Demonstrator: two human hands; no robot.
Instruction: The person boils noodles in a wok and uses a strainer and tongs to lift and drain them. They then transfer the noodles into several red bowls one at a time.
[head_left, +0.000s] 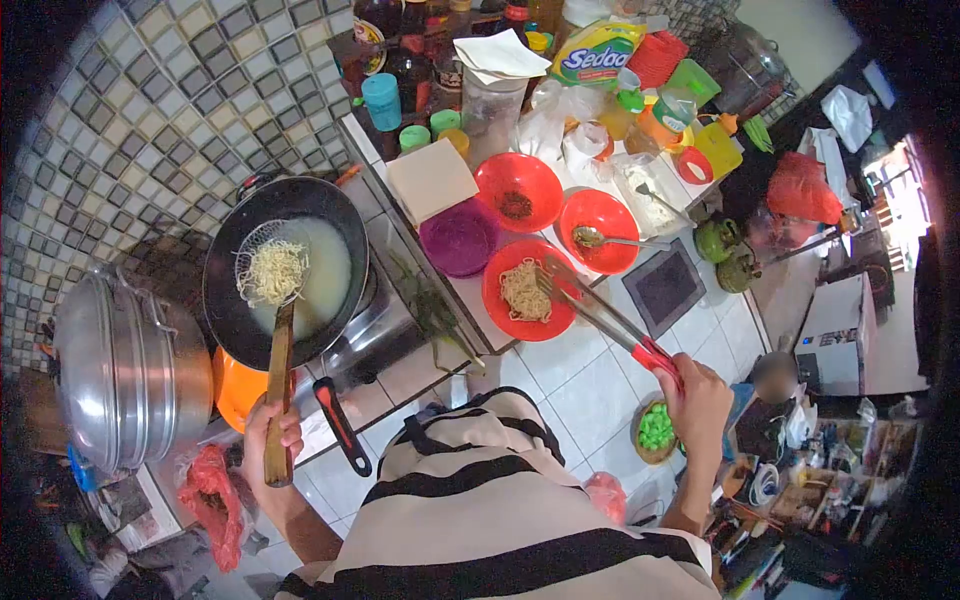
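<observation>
My left hand (270, 442) is closed round the wooden handle of a wire strainer (281, 375). A heap of pale noodles (275, 272) lies in its mesh bowl, over cloudy liquid (328, 265) in a black wok (347, 203). On the right, my right hand (694, 398) grips red-handled metal tongs (612, 322). Their tips reach into a red bowl (497, 318) that holds noodles (524, 291), right at the edge of the noodle heap. Two more red bowls stand behind it, one with dark bits (514, 205), the other with a spoon (600, 238).
A large metal steamer pot (135, 370) stands left of the wok, near an orange container (238, 388). The wok's black handle (343, 428) sticks out toward my body. A purple tub (460, 240), a white box (432, 180) and a dark tablet-like slab (664, 288) surround the bowls.
</observation>
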